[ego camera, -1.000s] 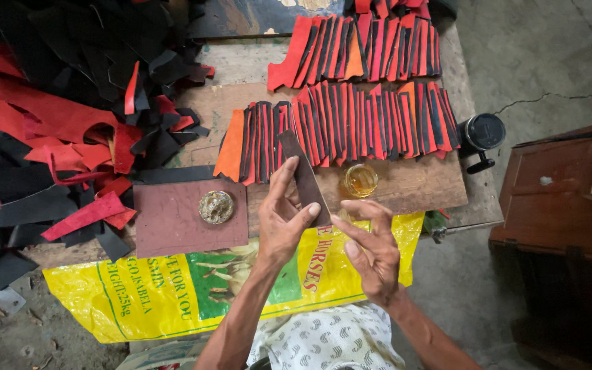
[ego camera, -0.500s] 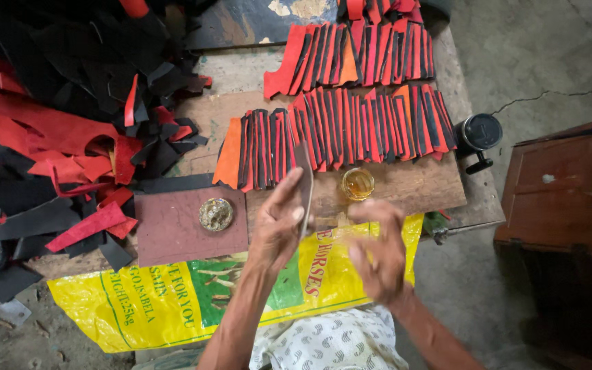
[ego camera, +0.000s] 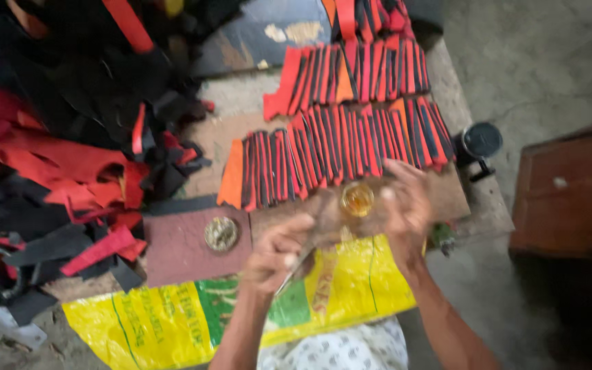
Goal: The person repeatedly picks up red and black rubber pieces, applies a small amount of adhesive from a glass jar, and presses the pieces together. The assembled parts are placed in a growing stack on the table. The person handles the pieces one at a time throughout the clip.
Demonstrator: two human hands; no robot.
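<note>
Since the earlier frame the dark strip [ego camera: 327, 223] had dropped from standing nearly upright between the hands to lying low and blurred between them, and the right hand [ego camera: 405, 209] had moved up toward the rows of pieces. That strip, brownish and smeared by motion, sat above the near edge of the wooden board [ego camera: 457, 195], just beside a small round tin of amber stuff [ego camera: 358, 199]. The left hand [ego camera: 275, 255] was curled around the strip's near end, with a thin pale sliver [ego camera: 294, 272] slanting down from its fingers; what that sliver was could not be told. The right hand had its fingers bent over the strip's far end, but the blur hid whether it truly gripped or only touched it.

Beyond the hands, red, orange and black strips [ego camera: 340, 147] lay in overlapping rows on the board. To the left rested a maroon pad [ego camera: 179, 250] with a round brass-coloured disc [ego camera: 221, 233] on it. A yellow printed sack [ego camera: 173, 322] spread beneath the forearms. Farther left lay a loose heap of red and black scraps [ego camera: 63, 157]. Off to the right stood a black round-topped object [ego camera: 481, 140] and a brown wooden box [ego camera: 570, 199].
</note>
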